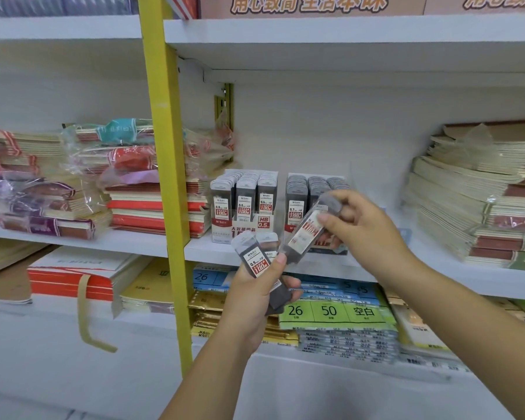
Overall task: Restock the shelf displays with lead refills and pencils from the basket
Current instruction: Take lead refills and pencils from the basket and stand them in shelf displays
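My left hand (pixel 256 294) grips a small bunch of dark lead refill cases (pixel 259 262), labels facing me, in front of the middle shelf's edge. My right hand (pixel 364 225) pinches one more lead refill case (pixel 308 230), tilted, just in front of the right display box (pixel 300 207) marked 0.7. The left display box (pixel 244 201), marked HB 0.5, stands full of upright cases on the white shelf (pixel 212 248). The basket and pencils are out of view.
A yellow upright post (pixel 164 165) divides the shelving. Wrapped notebook stacks (pixel 134 189) lie left of the displays and beige notebook stacks (pixel 479 201) lie at the right. Packs of label sheets (pixel 331 313) fill the shelf below my hands.
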`<state>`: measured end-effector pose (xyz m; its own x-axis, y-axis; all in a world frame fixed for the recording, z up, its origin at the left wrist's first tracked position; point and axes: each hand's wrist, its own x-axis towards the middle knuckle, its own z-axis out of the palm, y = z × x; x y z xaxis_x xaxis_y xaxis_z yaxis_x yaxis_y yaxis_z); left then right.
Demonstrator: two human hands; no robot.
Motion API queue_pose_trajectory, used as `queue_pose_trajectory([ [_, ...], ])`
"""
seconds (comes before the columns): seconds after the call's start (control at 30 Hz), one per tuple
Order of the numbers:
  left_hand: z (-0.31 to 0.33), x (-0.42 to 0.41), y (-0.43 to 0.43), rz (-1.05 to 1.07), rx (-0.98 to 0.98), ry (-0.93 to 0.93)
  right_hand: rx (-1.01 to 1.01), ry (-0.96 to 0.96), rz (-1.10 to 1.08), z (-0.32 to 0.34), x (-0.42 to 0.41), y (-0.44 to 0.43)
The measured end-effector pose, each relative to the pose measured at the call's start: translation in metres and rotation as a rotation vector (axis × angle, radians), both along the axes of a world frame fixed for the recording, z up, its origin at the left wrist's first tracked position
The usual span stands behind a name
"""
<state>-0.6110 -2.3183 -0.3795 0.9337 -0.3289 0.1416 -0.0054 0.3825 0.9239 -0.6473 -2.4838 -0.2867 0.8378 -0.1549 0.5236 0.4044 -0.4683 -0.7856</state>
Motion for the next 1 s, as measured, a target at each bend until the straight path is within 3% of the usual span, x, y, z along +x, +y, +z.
queue_pose_trajectory([
  [0.13,0.001,0.006,0.004,0.027,0.084,-0.007,-0.120,-0.216,-0.100,0.034,-0.003,-0.025],
  [0.33,-0.002,0.014,0.004,0.036,0.142,0.018,-0.669,-0.288,-0.284,0.059,0.006,-0.051],
  [0.43,-0.002,0.013,0.002,0.026,0.166,-0.023,-0.728,-0.226,-0.253,0.057,0.013,-0.054],
  [0.6,0.000,0.010,0.002,-0.007,0.188,-0.077,-0.650,-0.182,-0.278,0.054,0.022,-0.055],
  [0.77,0.002,0.008,0.002,-0.013,0.145,-0.104,-0.794,-0.206,-0.394,0.046,0.028,-0.054],
  [0.93,0.003,0.007,0.002,-0.046,0.106,-0.128,-0.871,-0.088,-0.478,0.029,0.028,-0.053],
  [1.0,0.003,0.007,0.002,-0.060,0.093,-0.144,-0.844,-0.166,-0.514,0.026,0.024,-0.050],
])
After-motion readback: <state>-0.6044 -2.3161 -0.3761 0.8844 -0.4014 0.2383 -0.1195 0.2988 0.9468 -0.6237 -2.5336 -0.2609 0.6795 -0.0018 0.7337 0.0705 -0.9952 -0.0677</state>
